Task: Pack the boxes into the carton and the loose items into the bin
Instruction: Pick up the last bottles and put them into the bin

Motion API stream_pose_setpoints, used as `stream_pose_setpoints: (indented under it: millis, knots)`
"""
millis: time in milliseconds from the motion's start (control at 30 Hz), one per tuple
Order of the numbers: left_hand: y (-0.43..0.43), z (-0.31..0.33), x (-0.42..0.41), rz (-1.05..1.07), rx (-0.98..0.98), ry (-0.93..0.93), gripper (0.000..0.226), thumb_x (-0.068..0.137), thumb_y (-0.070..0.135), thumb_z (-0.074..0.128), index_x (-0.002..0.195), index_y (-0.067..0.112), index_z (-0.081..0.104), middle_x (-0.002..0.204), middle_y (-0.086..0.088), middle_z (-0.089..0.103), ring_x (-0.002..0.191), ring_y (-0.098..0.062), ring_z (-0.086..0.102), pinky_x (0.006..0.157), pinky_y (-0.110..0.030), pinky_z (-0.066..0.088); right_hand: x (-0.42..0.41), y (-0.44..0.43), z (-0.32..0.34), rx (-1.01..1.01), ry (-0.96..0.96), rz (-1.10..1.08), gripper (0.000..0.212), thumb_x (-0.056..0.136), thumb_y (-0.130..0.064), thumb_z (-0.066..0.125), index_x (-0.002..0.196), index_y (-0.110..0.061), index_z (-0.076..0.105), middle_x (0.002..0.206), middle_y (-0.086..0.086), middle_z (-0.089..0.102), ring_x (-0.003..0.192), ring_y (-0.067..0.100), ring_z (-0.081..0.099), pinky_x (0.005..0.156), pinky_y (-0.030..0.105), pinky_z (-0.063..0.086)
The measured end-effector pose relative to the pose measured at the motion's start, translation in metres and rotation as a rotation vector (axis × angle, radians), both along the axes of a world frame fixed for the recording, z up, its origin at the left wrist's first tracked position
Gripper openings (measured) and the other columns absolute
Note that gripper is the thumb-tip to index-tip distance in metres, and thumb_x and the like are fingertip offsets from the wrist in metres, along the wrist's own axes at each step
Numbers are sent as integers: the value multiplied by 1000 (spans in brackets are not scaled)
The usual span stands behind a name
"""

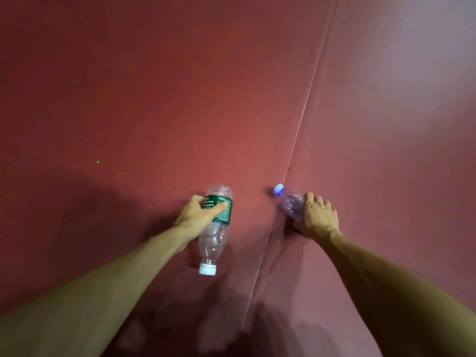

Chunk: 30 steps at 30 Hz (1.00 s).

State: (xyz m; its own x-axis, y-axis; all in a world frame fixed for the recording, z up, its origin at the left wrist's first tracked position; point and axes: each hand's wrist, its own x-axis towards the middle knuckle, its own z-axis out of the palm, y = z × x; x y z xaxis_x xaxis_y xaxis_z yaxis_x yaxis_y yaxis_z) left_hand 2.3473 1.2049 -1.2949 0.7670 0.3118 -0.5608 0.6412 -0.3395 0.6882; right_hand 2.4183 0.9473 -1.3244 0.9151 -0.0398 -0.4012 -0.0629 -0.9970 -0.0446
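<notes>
Left hand [198,215] wraps plastic bottle with green label [226,215] at label, white cap pointing toward camera; lifted or resting on red surface [154,99], cannot tell. Right hand [318,216] clasps crushed clear bottle [291,202] at base end, blue cap pointing away, beside seam [304,112]. Step, likely: gathering loose items. Next: carry both to bin, out of view. Count: two bottles, no boxes

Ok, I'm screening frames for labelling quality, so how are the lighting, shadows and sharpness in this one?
Head view: uneven light, pale glare on the red surface at upper right, heavy shadow lower left; the seam bows slightly, likely wide-angle distortion; the left hand gripping the green-label bottle and the right hand gripping the blue-capped bottle are sharp; the bottom edge is smeared.
</notes>
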Motion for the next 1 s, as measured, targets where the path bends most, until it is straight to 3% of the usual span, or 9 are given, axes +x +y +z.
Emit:
stream_pose_setpoints:
  millis: [133, 233, 367, 433, 533, 667, 800, 867, 1000]
  knots:
    - [10, 31, -19, 127, -106, 27, 52, 60, 62, 73, 89, 24, 51, 100, -3, 68, 92, -23, 68, 87, -44, 55, -38, 23, 32, 305, 195, -224, 81, 64, -40, 85, 125, -7, 44, 125, 11, 45, 111, 32, 55, 82, 32, 45]
    - [23, 84, -39, 153, -153, 38, 37, 79, 49, 65, 98, 19, 54, 95, -5, 66, 82, -23, 66, 81, -39, 54, -74, 55, 85, 567, 180, -386, 95, 66, -33, 86, 139, -5, 32, 125, 8, 47, 109, 27, 54, 74, 20, 38]
    - [43, 177, -59, 165, -271, 87, 44, 81, 47, 57, 105, 11, 59, 86, -11, 69, 67, -25, 64, 71, -36, 52, -111, 98, 176, 695, 204, -530, 88, 69, -50, 80, 135, -11, 35, 125, 9, 58, 107, 26, 58, 82, 28, 42]
    - [51, 222, -73, 143, -267, 116, 43, 84, 47, 60, 108, 12, 57, 90, -8, 67, 77, -25, 66, 80, -37, 54, -134, 109, 229, 743, 235, -581, 84, 68, -51, 80, 133, -15, 41, 123, 5, 60, 109, 23, 59, 87, 29, 46]
    - [48, 302, -103, 49, -246, 167, 57, 78, 55, 64, 115, 12, 56, 105, -9, 69, 95, -29, 68, 94, -48, 51, -190, 114, 308, 830, 273, -741, 82, 69, -44, 82, 137, -15, 45, 121, 2, 61, 104, 17, 61, 90, 25, 46]
    - [21, 409, -136, -167, -217, 253, 59, 70, 60, 64, 109, 15, 58, 101, -10, 71, 93, -30, 69, 91, -48, 53, -267, 102, 404, 908, 180, -1021, 81, 70, -39, 83, 134, -10, 44, 114, 2, 61, 102, 20, 64, 90, 32, 51]
    - [-18, 485, -166, -383, -215, 274, 49, 81, 50, 64, 113, 13, 57, 101, -9, 70, 88, -26, 70, 72, -35, 57, -331, 75, 491, 988, 74, -1146, 63, 75, -27, 81, 126, -17, 44, 102, -3, 60, 80, 13, 65, 59, 21, 54]
    - [-42, 512, -181, -465, -233, 252, 45, 81, 47, 66, 110, 14, 59, 102, -8, 70, 83, -24, 68, 67, -33, 56, -361, 57, 519, 1014, 7, -1201, 69, 73, -28, 82, 130, -14, 45, 106, 0, 64, 85, 15, 66, 72, 27, 56]
    - [-95, 536, -226, -576, -251, 239, 32, 79, 40, 69, 101, 18, 62, 102, -11, 72, 88, -30, 70, 83, -41, 56, -427, 15, 544, 1025, -121, -1304, 77, 68, -37, 83, 134, -24, 45, 116, 1, 67, 94, 18, 69, 84, 38, 58]
